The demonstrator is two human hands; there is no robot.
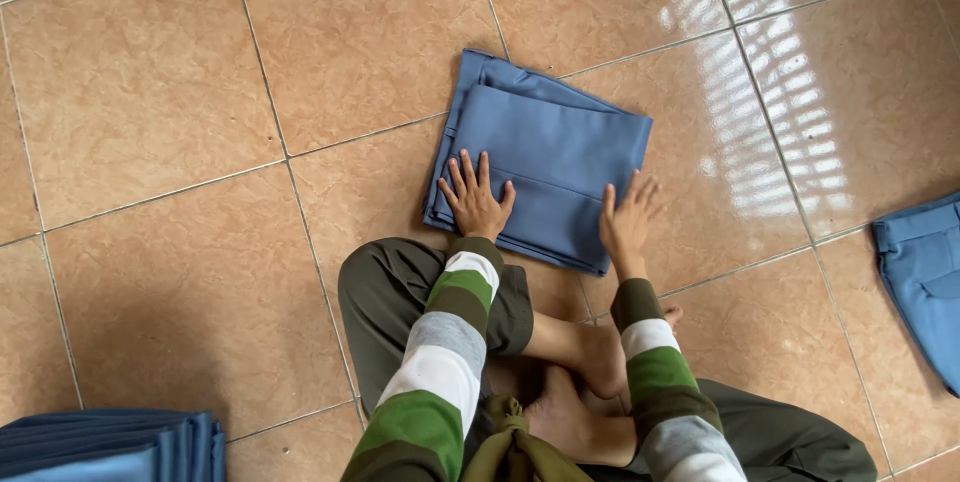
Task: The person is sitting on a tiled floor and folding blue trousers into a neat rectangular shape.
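My left hand (475,197) lies flat with fingers spread on the near left corner of a folded blue garment (545,157), palm pressing down on the cloth. My right hand (627,217) is open too, fingers apart, resting at the garment's near right edge, half on the fabric and half over the tile. Neither hand grips anything; they sit well apart, one at each near corner. The garment lies on the tiled floor (180,102) just beyond my crossed bare feet (580,382). A stack of folded blue cloth (110,447) sits at the floor's near left corner, and another blue garment (925,272) lies at the right edge.
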